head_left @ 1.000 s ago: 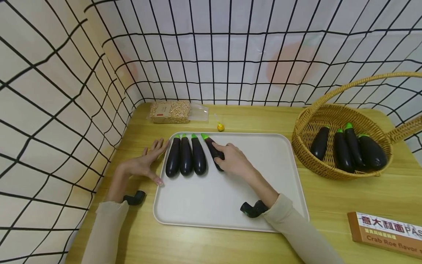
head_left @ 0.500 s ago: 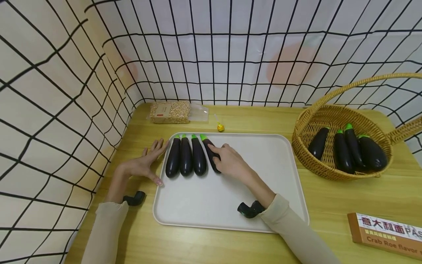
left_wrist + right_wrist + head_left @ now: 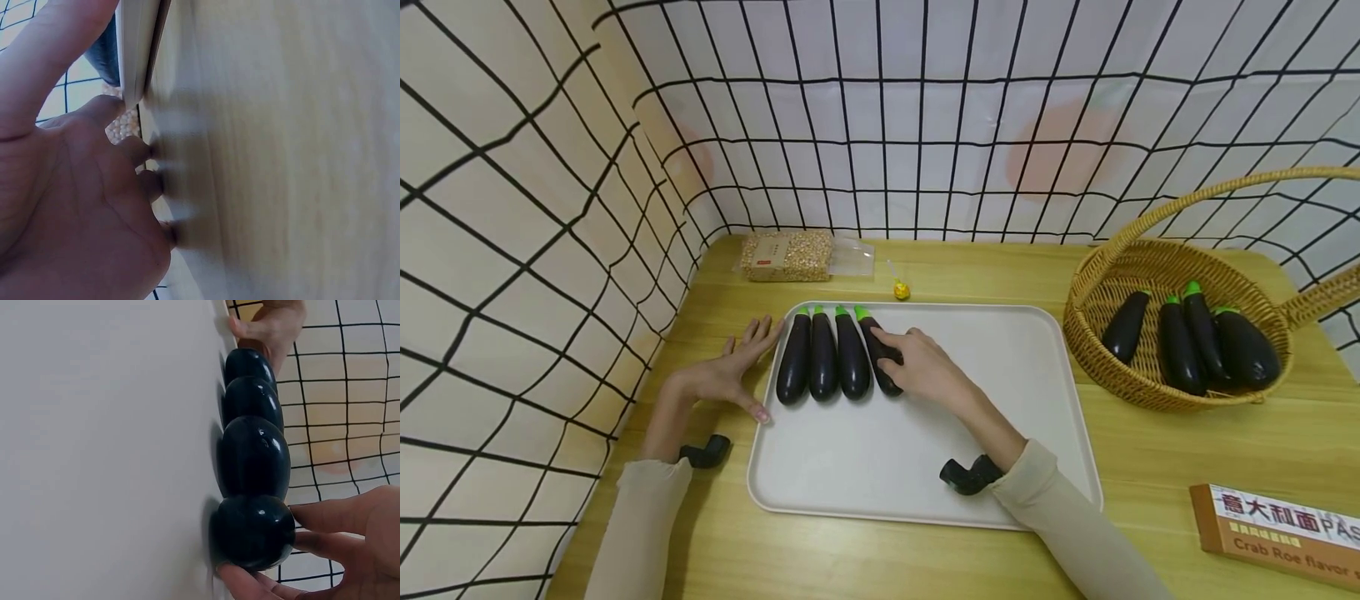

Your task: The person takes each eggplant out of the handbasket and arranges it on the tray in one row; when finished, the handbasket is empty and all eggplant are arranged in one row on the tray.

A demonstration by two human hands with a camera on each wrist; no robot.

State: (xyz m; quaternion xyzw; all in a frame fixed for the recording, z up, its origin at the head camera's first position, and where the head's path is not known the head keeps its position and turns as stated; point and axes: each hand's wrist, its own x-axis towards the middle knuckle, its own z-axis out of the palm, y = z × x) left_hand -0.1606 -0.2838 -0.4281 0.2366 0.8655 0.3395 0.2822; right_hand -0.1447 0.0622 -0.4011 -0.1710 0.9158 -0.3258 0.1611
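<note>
My right hand [image 3: 928,367] grips an eggplant [image 3: 873,346] with a green cap on the white tray [image 3: 835,458]. In the right wrist view, its fingers [image 3: 325,515] are around the rounded dark end of that eggplant [image 3: 253,531]. Three more eggplants [image 3: 823,358] lie side by side to its left, caps toward the tray's far edge. My left hand [image 3: 730,375] is spread at the tray's left edge, thumb on the rim. The left wrist view shows the left palm [image 3: 81,200], with the fingertips down at the wooden table beside the tray edge [image 3: 137,50].
A wicker basket [image 3: 1082,350] with several eggplants [image 3: 1183,342] stands at the right. Behind the tray lie a bag of corn kernels [image 3: 790,254] and a small yellow-wrapped lollipop [image 3: 902,290]. A pasta box [image 3: 1277,533] is at front right. Black wire grid [image 3: 925,158] surrounds the table [image 3: 820,554].
My right hand has moved slightly left, bringing the gripped eggplant nearer to the three in the row and slightly straighter. The left hand has stayed at the tray edge.
</note>
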